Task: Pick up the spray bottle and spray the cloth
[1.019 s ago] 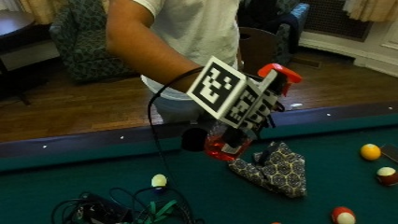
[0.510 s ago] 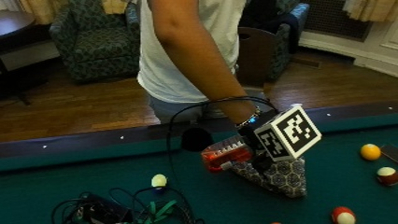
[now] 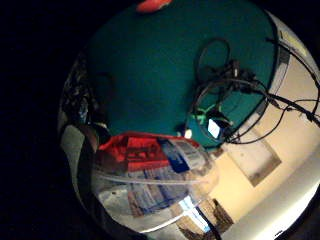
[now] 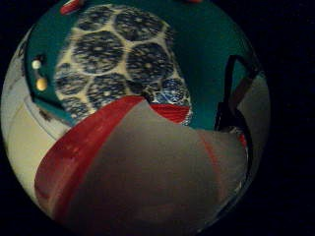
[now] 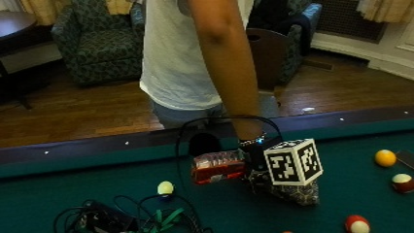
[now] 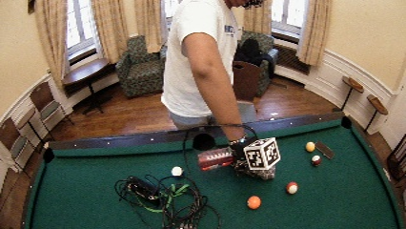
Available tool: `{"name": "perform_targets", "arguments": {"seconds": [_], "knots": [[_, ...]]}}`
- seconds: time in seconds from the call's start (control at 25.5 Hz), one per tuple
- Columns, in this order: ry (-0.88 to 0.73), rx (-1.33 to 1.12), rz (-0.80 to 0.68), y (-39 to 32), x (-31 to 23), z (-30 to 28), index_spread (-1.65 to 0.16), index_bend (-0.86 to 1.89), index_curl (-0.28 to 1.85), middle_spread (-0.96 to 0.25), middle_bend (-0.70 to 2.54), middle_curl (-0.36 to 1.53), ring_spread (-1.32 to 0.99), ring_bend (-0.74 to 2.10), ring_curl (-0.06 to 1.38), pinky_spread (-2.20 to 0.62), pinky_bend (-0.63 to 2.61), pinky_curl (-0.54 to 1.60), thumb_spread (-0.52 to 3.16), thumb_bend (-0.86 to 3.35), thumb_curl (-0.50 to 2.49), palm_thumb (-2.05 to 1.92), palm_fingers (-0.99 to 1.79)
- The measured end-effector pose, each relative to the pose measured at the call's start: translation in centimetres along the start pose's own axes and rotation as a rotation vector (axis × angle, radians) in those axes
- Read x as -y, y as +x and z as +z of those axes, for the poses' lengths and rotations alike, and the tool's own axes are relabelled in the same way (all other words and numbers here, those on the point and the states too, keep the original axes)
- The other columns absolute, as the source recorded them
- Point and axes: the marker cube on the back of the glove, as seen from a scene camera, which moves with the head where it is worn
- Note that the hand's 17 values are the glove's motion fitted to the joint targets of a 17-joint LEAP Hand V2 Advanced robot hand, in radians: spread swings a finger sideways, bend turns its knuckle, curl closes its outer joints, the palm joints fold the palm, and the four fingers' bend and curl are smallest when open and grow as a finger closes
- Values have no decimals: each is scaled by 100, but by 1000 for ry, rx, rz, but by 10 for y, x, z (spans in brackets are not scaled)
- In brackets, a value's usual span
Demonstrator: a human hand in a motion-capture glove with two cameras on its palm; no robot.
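I am holding the spray bottle (image 5: 218,166) in my gloved right hand (image 5: 257,154), low over the green felt of the pool table (image 5: 97,179), not far from the long rail on my side. The bottle is lying roughly level, its clear, label-wrapped body and red parts sticking out sideways from my palm toward the white ball (image 5: 165,187). My fingers are wrapping round it; the little-finger palm view is showing the body pressed close against the palm, though I cannot tell whether a finger is resting on the trigger.

The patterned cloth (image 5: 294,193) is sitting bunched on the felt just beside and below my hand, on the side away from the bottle's body. In the thumb-side palm view the red spray head (image 4: 88,147) is filling the near field, with the cloth's dark hexagon print (image 4: 118,54) spreading out just beyond it.

I judge that I am in the spraying step: the bottle is picked up and brought down to the cloth. Next I need the nozzle kept trained on the fabric while a finger squeezes the trigger. A tangle of black cables (image 5: 123,218) is lying toward the near edge.
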Motion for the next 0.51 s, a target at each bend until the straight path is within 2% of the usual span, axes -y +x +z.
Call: {"name": "perform_targets", "arguments": {"seconds": [0.24, 0.51], "knots": [[-55, -106, 34, 5, 2, 14, -29, 29, 57, -21, 58, 51, -22, 60, 45, -23, 37, 37, 35, -4, 76, 90, 135], [-66, -124, 52, 5, 3, 15, -29, 28, 57, -20, 58, 51, -22, 60, 45, -23, 38, 38, 36, -3, 77, 90, 135]]}}
